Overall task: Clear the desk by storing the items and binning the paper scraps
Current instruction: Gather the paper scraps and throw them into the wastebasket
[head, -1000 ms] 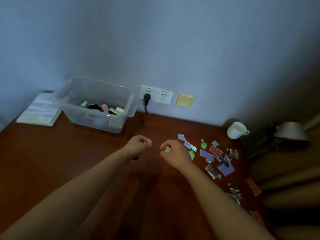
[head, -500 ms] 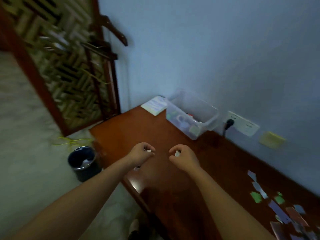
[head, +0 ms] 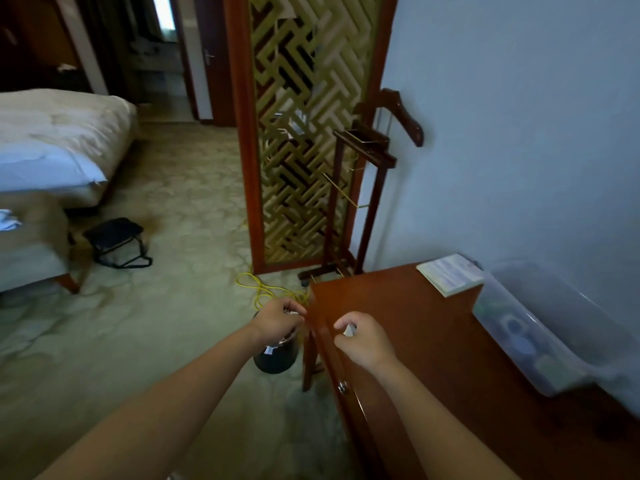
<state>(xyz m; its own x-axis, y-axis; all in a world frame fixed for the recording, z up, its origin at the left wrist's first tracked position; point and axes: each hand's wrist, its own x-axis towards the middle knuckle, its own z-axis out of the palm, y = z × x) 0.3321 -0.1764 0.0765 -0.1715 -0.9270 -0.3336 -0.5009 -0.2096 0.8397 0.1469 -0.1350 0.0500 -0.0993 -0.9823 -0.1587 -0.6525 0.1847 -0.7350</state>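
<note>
Left hand [head: 278, 322]: fingers curled tight, pinching a pale paper scrap [head: 294, 313] at the fingertips. It sits directly above the black bin [head: 275, 360], which stands on the carpet [head: 173, 341] just beside the end leg of the surface [head: 433, 341].

Right hand [head: 363, 341]: also curled, gripping a white scrap [head: 349, 330]. It's over the left end of the surface, just inside the edge. The hands are near each other, not touching, and the surface edge runs between them.

Count:
- 2 hands, 1 visible scrap in each; can't tell if more are tucked inside the fists.
- 1 bin.
- 1 clear box [head: 540, 341] on the surface against the wall.
- 1 booklet [head: 450, 274] at the far corner, touching or just beside the box; can't tell which.

Room: bin mouth is mostly hidden by the left hand and wrist. Open carpet left of the bin. Yellow cable [head: 263, 289] loops on the floor just behind it. Wooden stand [head: 360, 202] stands past the surface's far corner.
</note>
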